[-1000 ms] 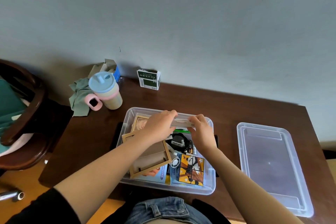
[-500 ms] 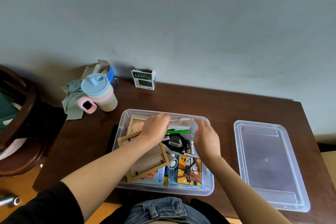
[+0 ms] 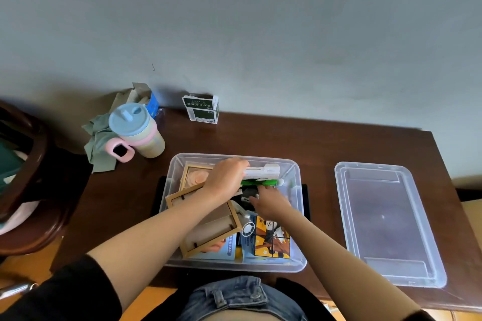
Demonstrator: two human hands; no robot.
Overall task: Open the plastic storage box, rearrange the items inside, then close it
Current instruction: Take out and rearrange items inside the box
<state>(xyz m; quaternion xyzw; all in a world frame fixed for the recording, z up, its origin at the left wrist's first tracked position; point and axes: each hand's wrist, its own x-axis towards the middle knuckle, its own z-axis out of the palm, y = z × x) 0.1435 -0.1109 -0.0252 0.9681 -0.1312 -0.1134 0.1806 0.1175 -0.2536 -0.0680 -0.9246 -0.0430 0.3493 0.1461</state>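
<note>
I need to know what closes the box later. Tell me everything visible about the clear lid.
The clear lid is translucent, plastic-looking and rectangular with rounded corners, a raised rim and a recessed centre panel. It lies flat on the dark wooden table, off the storage box and to its right. Neither hand touches it.

Single head view, looking steeply down, close above table (image 3: 326, 143), edges perhaps distorted.
</note>
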